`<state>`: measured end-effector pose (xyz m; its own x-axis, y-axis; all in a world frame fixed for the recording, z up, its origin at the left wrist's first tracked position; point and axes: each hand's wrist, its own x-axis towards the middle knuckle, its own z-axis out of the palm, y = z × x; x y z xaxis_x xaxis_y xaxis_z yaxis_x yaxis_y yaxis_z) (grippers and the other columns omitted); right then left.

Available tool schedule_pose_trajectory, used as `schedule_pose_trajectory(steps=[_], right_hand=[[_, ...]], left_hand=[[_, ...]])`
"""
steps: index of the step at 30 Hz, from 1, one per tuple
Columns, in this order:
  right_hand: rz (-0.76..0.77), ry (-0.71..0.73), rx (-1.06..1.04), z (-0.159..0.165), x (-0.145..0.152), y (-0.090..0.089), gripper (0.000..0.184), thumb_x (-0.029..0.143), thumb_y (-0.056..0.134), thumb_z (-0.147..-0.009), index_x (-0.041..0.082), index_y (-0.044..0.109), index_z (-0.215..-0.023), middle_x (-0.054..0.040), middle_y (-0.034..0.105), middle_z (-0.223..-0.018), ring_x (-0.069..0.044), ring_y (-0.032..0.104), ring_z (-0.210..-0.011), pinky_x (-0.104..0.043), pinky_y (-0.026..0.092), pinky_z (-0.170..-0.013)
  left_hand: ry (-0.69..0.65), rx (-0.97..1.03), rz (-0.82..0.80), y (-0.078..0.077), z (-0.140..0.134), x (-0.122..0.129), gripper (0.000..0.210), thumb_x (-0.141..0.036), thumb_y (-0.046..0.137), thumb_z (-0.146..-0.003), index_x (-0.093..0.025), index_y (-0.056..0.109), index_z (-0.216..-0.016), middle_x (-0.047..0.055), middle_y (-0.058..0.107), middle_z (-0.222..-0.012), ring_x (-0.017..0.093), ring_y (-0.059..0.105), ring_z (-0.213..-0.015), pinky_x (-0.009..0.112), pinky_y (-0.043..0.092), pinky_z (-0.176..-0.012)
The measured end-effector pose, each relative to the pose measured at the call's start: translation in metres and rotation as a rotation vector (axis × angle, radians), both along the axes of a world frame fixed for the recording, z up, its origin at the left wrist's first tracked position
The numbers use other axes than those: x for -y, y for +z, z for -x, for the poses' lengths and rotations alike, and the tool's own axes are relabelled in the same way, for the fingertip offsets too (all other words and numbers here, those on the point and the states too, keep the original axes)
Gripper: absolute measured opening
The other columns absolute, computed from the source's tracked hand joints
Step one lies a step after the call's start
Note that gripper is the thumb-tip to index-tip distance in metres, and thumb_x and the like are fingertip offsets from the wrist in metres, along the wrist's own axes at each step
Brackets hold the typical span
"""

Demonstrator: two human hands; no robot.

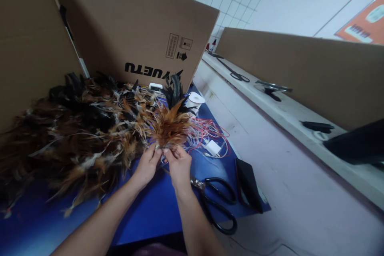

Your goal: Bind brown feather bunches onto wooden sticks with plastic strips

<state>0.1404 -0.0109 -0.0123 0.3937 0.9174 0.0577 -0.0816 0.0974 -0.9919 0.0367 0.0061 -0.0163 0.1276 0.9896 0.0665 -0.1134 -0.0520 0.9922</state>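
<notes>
A bunch of brown and black feathers [171, 124] fans upward, its lower end pinched between the fingers of both hands. My left hand [149, 165] is closed on the base from the left. From the right, my right hand [179, 163] closes on the same base, thumb and fingertips together. The two sets of fingertips nearly touch, and the exact grip on the quills is partly hidden. To the left spreads a big pile of loose brown, black and white feathers [90, 132]. Scissors with black handles [220, 192] lie beside my right wrist.
Red and white cables [207, 128] lie tangled around a white charger [213, 148] on the blue table [156, 216]. Behind are a white spool [195, 99] and a large cardboard box [126, 24]. A dark phone-like case [248, 184] rests near the right edge. Tools sit on the ledge [288, 116].
</notes>
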Motion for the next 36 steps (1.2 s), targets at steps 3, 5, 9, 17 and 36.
schedule_pose_trajectory(steps=[3, 5, 9, 17, 36], right_hand=[[-0.006, -0.009, 0.007, -0.001, 0.0, -0.003, 0.011, 0.024, 0.064, -0.072, 0.016, 0.067, -0.08, -0.0001, 0.066, -0.071, -0.013, 0.057, -0.062, -0.023, 0.046, -0.054], [-0.008, -0.014, 0.001, 0.0, 0.0, -0.005, 0.012, 0.023, 0.064, -0.072, 0.016, 0.067, -0.081, -0.0009, 0.067, -0.073, -0.014, 0.058, -0.065, -0.024, 0.047, -0.057], [-0.039, -0.026, -0.026, 0.004, -0.001, -0.008, 0.011, 0.022, 0.064, -0.072, 0.016, 0.066, -0.081, -0.0017, 0.067, -0.078, -0.014, 0.059, -0.071, -0.025, 0.048, -0.065], [-0.004, -0.006, -0.064, 0.009, -0.005, -0.005, 0.006, 0.021, 0.062, -0.07, 0.016, 0.062, -0.067, 0.0024, 0.058, -0.061, -0.01, 0.045, -0.051, -0.022, 0.037, -0.048], [-0.052, 0.016, -0.03, 0.019, -0.005, 0.004, 0.021, 0.034, 0.065, -0.075, 0.016, 0.059, -0.064, 0.0026, 0.054, -0.058, -0.013, 0.052, -0.063, -0.026, 0.045, -0.065]], left_hand=[[-0.007, 0.064, 0.036, 0.0, -0.001, 0.001, 0.022, -0.04, 0.066, -0.076, -0.019, 0.064, -0.081, 0.0, 0.056, -0.066, 0.02, 0.053, -0.073, 0.026, 0.039, -0.065], [-0.003, 0.089, 0.053, -0.001, -0.001, 0.002, 0.022, -0.04, 0.066, -0.076, -0.019, 0.063, -0.078, -0.001, 0.053, -0.062, 0.019, 0.051, -0.068, 0.026, 0.037, -0.061], [0.035, -0.041, -0.03, -0.003, -0.001, 0.001, 0.018, -0.037, 0.062, -0.08, -0.019, 0.061, -0.077, 0.001, 0.057, -0.067, 0.019, 0.05, -0.067, 0.027, 0.038, -0.064], [0.151, -0.217, -0.199, 0.001, -0.003, 0.0, 0.008, -0.023, 0.054, -0.083, -0.021, 0.06, -0.078, 0.006, 0.062, -0.079, 0.023, 0.056, -0.079, 0.032, 0.041, -0.081], [0.24, -0.775, -0.498, 0.0, 0.0, 0.005, 0.026, -0.025, 0.028, -0.095, -0.017, 0.052, -0.09, 0.01, 0.057, -0.084, 0.024, 0.056, -0.082, 0.039, 0.048, -0.075]])
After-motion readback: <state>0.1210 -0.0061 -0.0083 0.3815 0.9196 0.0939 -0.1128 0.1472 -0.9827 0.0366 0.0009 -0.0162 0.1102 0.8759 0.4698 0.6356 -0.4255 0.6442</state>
